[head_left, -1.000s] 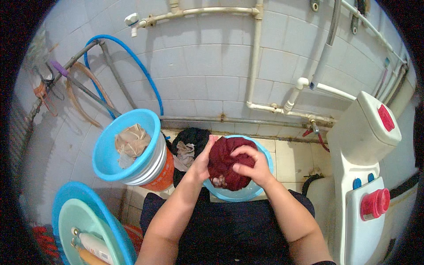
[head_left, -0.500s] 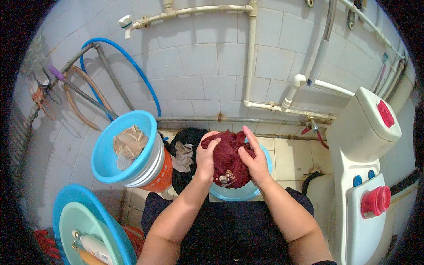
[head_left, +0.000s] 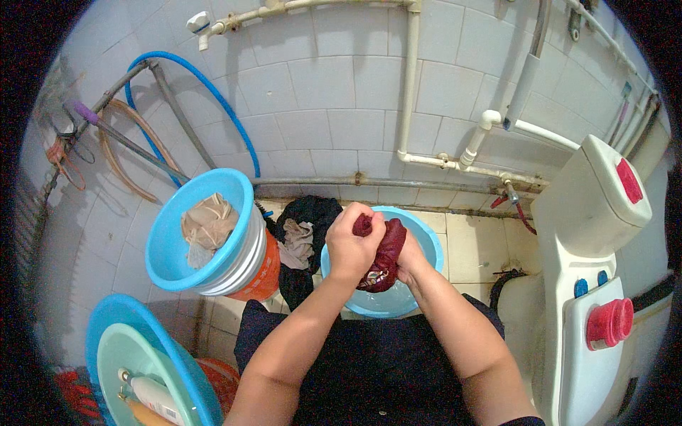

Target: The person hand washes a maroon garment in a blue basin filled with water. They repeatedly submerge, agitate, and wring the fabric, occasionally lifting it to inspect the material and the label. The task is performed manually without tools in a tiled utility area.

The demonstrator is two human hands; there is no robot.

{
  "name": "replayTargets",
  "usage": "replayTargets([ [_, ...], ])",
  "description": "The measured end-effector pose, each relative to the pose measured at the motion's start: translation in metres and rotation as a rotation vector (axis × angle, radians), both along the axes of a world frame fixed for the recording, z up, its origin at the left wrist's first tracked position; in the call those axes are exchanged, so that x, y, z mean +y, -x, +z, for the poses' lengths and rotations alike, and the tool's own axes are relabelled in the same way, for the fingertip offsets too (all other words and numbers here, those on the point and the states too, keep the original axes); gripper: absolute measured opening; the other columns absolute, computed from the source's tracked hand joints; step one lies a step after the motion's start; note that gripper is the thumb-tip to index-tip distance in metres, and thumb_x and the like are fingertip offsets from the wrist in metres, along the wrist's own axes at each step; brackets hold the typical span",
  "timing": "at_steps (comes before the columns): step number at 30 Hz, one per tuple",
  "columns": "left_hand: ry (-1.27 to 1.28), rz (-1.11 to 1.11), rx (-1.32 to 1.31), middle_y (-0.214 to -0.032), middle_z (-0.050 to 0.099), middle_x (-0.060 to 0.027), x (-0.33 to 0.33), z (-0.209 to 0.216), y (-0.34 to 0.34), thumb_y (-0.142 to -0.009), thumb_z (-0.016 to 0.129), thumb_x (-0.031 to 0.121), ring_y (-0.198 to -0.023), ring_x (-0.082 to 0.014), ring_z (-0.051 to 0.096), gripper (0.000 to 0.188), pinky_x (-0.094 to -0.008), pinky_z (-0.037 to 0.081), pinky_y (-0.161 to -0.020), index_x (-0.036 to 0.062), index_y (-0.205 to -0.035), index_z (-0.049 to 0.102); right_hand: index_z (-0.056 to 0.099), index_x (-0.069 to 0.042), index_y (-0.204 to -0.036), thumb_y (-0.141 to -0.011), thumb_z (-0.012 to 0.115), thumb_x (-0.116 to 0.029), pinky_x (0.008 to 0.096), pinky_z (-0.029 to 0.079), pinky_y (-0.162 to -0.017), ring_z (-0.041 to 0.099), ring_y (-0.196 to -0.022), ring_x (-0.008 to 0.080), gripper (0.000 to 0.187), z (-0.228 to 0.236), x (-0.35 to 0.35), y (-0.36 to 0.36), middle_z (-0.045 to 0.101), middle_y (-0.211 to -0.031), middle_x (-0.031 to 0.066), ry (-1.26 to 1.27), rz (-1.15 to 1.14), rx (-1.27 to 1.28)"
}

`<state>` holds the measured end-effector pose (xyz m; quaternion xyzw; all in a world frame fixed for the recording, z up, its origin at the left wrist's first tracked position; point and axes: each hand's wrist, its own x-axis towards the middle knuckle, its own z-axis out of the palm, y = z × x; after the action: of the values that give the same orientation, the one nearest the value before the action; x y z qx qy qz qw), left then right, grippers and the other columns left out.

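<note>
The grip of the left hand (head_left: 353, 245) is closed around the upper end of a bunched maroon fabric garment (head_left: 388, 257). The right hand (head_left: 412, 261) bears against the garment's right side; its fingers are hidden, so that grip's closure cannot be told. The garment lies between both palms, above a round light-blue plastic basin (head_left: 399, 304) on the pale tiled floor (head_left: 477, 241).

Far side: tiled wall (head_left: 316, 92), pale grey-white, with visible joints. Fixed to same: cream pipework (head_left: 410, 92) with vertical run and elbows; white-handled tap (head_left: 202, 28) at upper left; horizontal metal pipe (head_left: 312, 180) just above floor level. Floor (head_left: 477, 241): cream, tiled, stained in places. Right: white toilet (head_left: 600, 188). Lighting: pale, with soft shadows.
</note>
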<state>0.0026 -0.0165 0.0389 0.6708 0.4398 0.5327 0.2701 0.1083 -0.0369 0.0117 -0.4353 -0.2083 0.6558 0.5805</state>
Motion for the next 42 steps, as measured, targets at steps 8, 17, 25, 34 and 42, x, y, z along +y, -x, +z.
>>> replayTargets([
  [8,0.266,-0.475,-0.105,-0.109,0.056,-0.0075,0.026,0.014,0.028,-0.081,0.060,0.020,-0.113,-0.0207,0.044,0.031,-0.0324,0.035,-0.095,0.0060,-0.108,0.059,0.058,-0.005,-0.098,-0.088,0.051,-0.021,0.0288,0.046,-0.072,0.058,-0.079,0.0138,0.020,0.014,0.003,-0.014,0.060,-0.088,0.0039,-0.190,-0.061,0.057],
  [17,0.470,-0.211,-0.679,-0.082,0.059,-0.0014,0.015,-0.007,0.010,-0.081,0.062,0.015,-0.076,-0.0109,0.053,0.013,-0.0261,0.043,-0.072,0.0041,-0.088,0.059,0.052,-0.006,-0.112,-0.087,0.056,-0.030,0.0293,0.043,-0.084,0.054,-0.094,0.0161,0.035,0.021,0.003,-0.015,0.057,-0.100,0.0061,-0.206,-0.224,-0.082],
  [25,0.291,-0.161,-0.860,-0.088,0.055,-0.0032,0.019,0.008,0.017,-0.082,0.058,0.013,-0.080,-0.0119,0.052,0.020,-0.0272,0.043,-0.076,0.0036,-0.100,0.055,0.036,-0.006,-0.133,-0.083,0.035,-0.066,0.0423,0.033,-0.103,0.042,-0.122,0.0263,0.078,0.022,-0.024,-0.015,0.041,-0.134,0.0127,-0.070,0.217,0.305],
  [34,-0.179,-0.264,0.011,-0.102,0.054,-0.0121,0.003,0.011,0.009,-0.079,0.062,0.015,-0.101,-0.0225,0.051,0.025,-0.0322,0.039,-0.088,0.0049,-0.101,0.056,0.049,-0.011,-0.120,-0.087,0.054,-0.042,0.0367,0.040,-0.092,0.053,-0.107,0.0226,0.046,0.028,-0.022,-0.038,0.056,-0.116,0.0069,-0.180,0.084,0.003],
  [42,0.997,-0.935,-0.781,-0.137,0.037,-0.0093,0.020,0.009,0.042,-0.088,0.037,0.058,-0.121,-0.0259,0.041,0.066,-0.0501,0.033,-0.098,0.0142,-0.136,0.030,0.057,-0.004,-0.080,-0.055,0.072,-0.009,0.0390,0.043,-0.082,0.054,-0.090,0.0296,0.030,0.046,-0.028,-0.037,0.059,-0.090,0.0095,-1.000,-0.396,-1.396],
])
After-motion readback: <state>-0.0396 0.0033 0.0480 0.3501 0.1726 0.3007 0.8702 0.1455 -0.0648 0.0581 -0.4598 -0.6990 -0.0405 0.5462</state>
